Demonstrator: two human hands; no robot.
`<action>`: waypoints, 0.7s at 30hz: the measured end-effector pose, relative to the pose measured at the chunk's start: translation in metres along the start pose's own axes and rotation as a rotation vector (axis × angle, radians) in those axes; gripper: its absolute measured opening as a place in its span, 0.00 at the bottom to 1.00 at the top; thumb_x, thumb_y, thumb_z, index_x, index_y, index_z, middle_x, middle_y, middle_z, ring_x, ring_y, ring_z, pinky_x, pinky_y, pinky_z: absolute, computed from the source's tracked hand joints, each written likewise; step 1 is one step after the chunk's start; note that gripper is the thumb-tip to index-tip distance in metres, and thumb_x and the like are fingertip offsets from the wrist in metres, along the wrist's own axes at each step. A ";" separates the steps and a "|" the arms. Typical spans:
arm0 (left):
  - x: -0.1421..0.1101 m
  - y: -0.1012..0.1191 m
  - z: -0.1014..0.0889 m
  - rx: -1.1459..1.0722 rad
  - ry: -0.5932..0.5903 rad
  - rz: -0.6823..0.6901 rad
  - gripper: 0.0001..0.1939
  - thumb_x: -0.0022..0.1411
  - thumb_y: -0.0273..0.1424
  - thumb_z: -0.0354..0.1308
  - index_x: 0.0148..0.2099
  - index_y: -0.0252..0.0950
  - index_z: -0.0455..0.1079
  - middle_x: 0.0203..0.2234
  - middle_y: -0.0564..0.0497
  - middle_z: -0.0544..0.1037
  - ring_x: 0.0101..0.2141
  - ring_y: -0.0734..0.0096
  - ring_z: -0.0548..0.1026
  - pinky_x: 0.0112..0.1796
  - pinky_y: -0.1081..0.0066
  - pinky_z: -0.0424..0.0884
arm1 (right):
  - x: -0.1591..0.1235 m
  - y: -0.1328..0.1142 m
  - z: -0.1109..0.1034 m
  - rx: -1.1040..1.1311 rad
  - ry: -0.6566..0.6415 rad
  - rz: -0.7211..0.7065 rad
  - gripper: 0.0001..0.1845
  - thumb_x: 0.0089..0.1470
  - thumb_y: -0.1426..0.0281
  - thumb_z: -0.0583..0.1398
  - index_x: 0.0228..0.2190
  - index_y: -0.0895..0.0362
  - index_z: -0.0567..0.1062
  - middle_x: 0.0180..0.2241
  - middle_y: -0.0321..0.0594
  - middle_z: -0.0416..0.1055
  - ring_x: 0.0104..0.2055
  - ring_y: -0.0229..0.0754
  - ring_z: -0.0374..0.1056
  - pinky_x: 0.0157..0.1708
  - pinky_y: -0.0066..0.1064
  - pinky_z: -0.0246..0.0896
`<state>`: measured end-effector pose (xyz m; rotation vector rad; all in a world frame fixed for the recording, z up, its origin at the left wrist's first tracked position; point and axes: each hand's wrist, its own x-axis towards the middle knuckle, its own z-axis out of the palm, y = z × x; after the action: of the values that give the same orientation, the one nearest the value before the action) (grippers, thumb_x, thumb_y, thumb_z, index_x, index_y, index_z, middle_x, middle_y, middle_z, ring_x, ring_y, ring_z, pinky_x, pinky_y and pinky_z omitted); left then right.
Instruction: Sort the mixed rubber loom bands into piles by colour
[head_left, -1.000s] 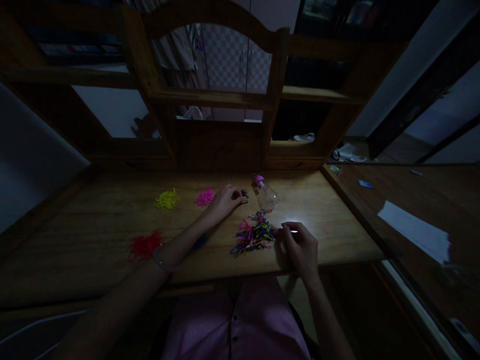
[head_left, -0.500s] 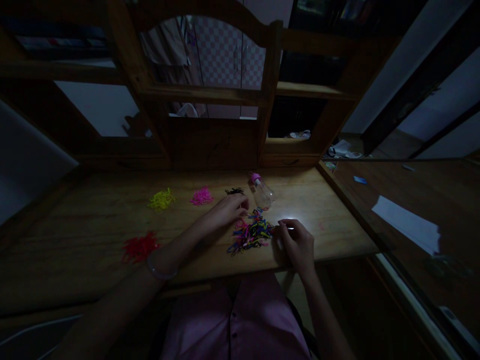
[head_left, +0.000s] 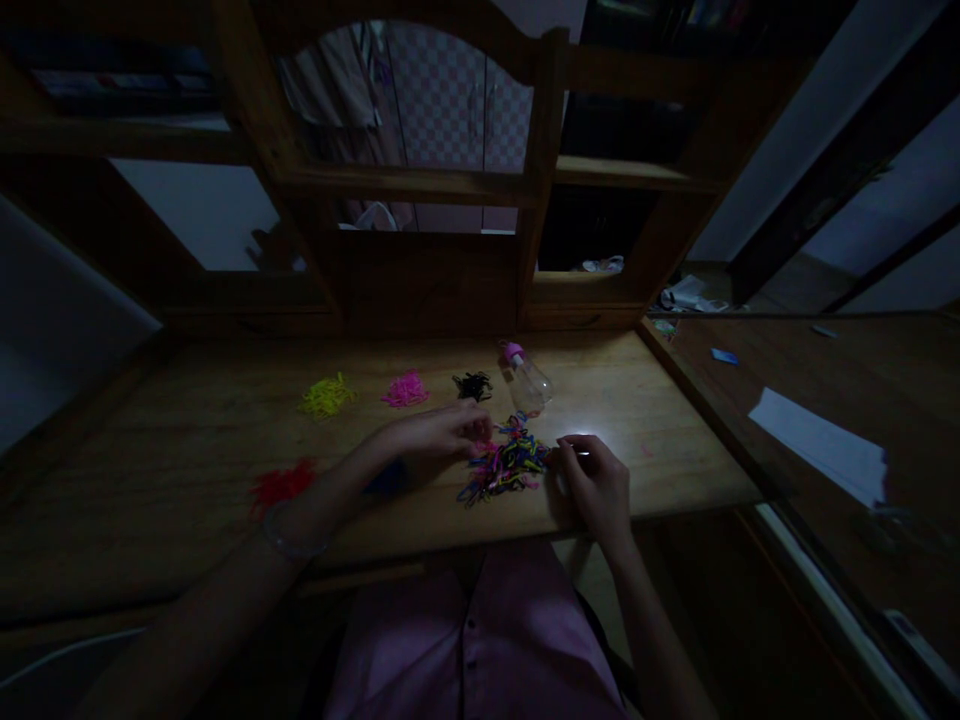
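A mixed pile of small coloured rubber bands (head_left: 504,470) lies between my hands on the wooden desk (head_left: 600,360). My left hand (head_left: 459,428) hovers at the pile's left edge, its fingers curled and closed; anything between them is hidden. To the right of the pile, my right hand (head_left: 600,480) is closed in a pinch. A thin bright glint shows at its fingertips, too small to name. Behind the left hand is a black band pile (head_left: 472,386). Under the left wrist a blue pile (head_left: 386,478) is partly covered.
Separate piles of pink bands (head_left: 405,388), yellow bands (head_left: 327,396) and red bands (head_left: 282,484) lie to the left. A clear bulb-shaped bottle with a pink cap (head_left: 528,378) lies behind the mixed pile. Wooden shelving (head_left: 420,185) rises at the back. Paper (head_left: 817,445) rests on the right-hand surface.
My left hand has drawn back slightly left and toward me from the black pile, uncovering it. The blue pile now shows under the wrist. My right hand stays almost where it was.
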<state>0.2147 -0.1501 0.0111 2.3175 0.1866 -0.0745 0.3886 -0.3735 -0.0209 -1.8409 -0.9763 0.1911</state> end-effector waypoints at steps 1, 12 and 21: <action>0.000 0.001 0.000 0.006 0.003 -0.004 0.12 0.57 0.34 0.59 0.44 0.39 0.70 0.39 0.50 0.66 0.39 0.67 0.67 0.39 0.71 0.65 | 0.000 0.000 0.000 -0.001 0.000 0.000 0.11 0.58 0.62 0.57 0.35 0.55 0.75 0.33 0.40 0.77 0.35 0.44 0.74 0.36 0.32 0.67; 0.002 0.010 0.017 0.128 0.132 0.054 0.05 0.65 0.31 0.51 0.38 0.37 0.67 0.37 0.49 0.69 0.37 0.67 0.67 0.39 0.69 0.63 | 0.000 0.001 0.000 0.006 -0.009 0.002 0.12 0.59 0.60 0.57 0.35 0.54 0.75 0.33 0.40 0.77 0.35 0.44 0.74 0.35 0.33 0.67; 0.000 -0.001 0.010 0.186 0.250 -0.006 0.04 0.61 0.27 0.50 0.39 0.38 0.65 0.39 0.49 0.67 0.36 0.68 0.66 0.36 0.72 0.62 | 0.000 -0.002 -0.001 -0.002 -0.008 -0.009 0.12 0.59 0.61 0.56 0.35 0.55 0.75 0.32 0.40 0.77 0.34 0.44 0.74 0.35 0.33 0.66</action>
<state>0.2146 -0.1567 0.0033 2.5079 0.3242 0.2038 0.3879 -0.3741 -0.0194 -1.8380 -0.9906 0.1919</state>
